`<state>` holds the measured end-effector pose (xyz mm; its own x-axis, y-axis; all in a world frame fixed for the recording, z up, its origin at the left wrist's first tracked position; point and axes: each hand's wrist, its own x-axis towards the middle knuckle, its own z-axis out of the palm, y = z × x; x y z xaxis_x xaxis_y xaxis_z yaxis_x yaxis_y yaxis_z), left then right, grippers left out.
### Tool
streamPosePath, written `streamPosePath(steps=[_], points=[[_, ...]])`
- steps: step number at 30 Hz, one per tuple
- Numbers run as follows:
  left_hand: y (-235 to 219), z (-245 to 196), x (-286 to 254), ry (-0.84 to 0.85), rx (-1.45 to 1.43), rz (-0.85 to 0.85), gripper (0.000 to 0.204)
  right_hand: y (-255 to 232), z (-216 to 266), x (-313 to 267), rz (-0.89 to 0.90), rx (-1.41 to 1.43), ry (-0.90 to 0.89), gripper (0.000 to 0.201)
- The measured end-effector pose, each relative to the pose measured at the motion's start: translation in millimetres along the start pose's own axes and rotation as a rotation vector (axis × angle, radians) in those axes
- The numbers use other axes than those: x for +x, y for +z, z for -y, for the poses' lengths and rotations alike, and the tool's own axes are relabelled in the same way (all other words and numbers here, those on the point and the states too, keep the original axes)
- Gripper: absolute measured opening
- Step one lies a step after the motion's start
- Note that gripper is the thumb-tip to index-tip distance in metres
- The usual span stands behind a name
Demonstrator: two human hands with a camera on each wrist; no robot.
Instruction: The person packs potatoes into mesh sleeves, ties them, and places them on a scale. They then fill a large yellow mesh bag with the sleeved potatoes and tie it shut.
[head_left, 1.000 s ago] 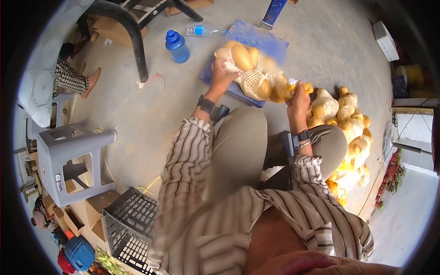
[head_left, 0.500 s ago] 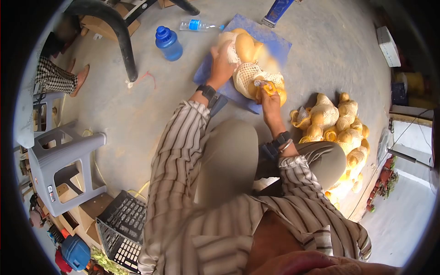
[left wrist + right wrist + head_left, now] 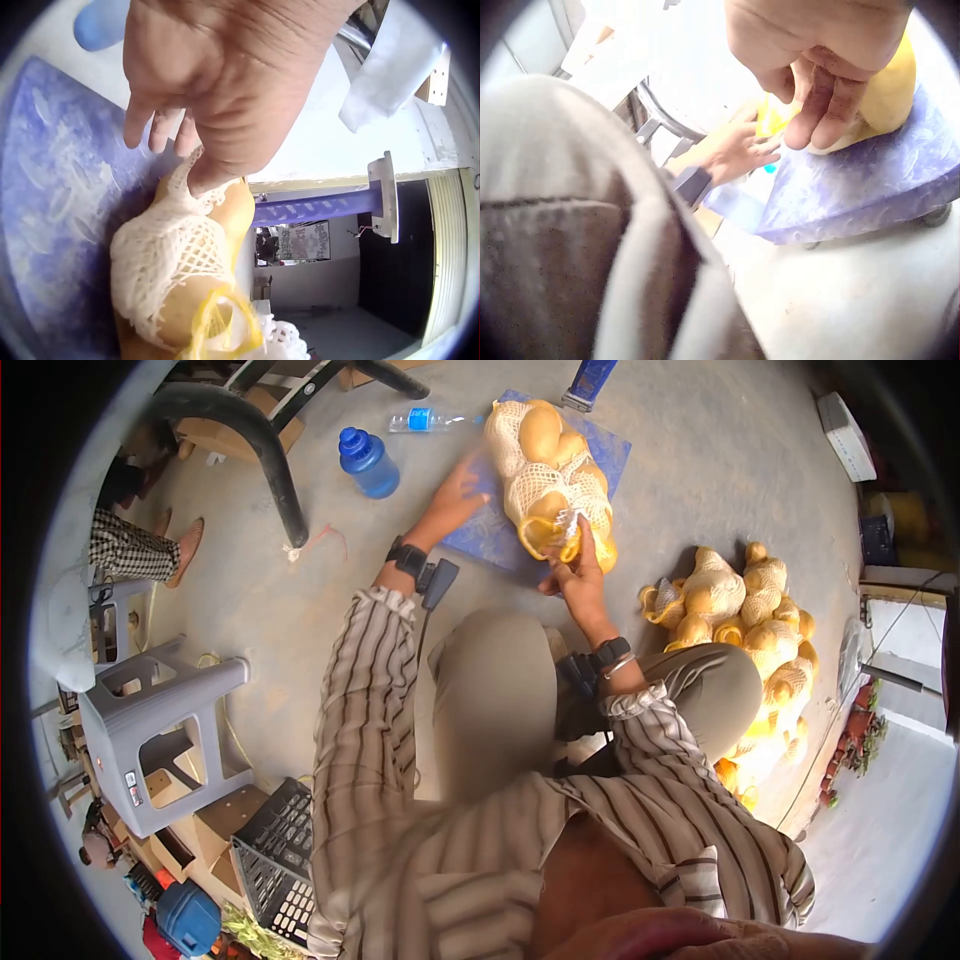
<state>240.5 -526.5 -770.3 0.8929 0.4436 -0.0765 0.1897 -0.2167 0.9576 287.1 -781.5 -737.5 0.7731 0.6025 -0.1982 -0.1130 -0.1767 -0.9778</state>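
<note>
A bundle of large yellow fruits [image 3: 541, 436] in white foam netting [image 3: 540, 487] lies on a low blue platform [image 3: 475, 540]. My right hand [image 3: 582, 582] is at the bundle's near end, its thumb and fingers pinching a yellow mesh loop [image 3: 199, 330] there. The right wrist view shows its other fingers bent. My left hand [image 3: 455, 500] is just left of the bundle, slightly blurred in the head view, with its fingers extended. In the left wrist view, its thumb overlaps the upper end of the foam netting.
More netted yellow fruits [image 3: 715, 595] are heaped by my right knee. Left of the platform stand a blue jug [image 3: 370, 468] and a clear bottle [image 3: 425, 421]. A blue post [image 3: 588, 382] rises behind it. Further left are a grey stool [image 3: 165, 730] and a black crate [image 3: 275, 850].
My right hand brought the yellow mesh end leftward from beside the heap to the bundle's near end. My left hand let go of the bundle and moved left.
</note>
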Motion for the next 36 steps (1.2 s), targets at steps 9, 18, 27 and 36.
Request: streamPosePath(steps=[9, 18, 27, 36], points=[[-47.7, -55.2, -83.9, -0.091, -0.093, 0.133, 0.059, -32.4, 6.8, -14.6, -0.198, 0.205, -0.053, 0.017], [2.4, -146.6, -65.2, 0.019, 0.111, 0.509, 0.061, -30.8, 41.8, -30.9, -0.115, 0.390, 0.073, 0.016], [124.9, -87.2, -88.8, -0.019, -0.038, 0.472, 0.033, -31.4, 45.0, -35.1, 0.139, 0.351, 0.093, 0.013], [156.2, -27.5, -80.7, -0.461, -0.730, -0.063, 0.044, -53.4, -20.1, -14.1, -0.449, 0.121, 0.155, 0.035]])
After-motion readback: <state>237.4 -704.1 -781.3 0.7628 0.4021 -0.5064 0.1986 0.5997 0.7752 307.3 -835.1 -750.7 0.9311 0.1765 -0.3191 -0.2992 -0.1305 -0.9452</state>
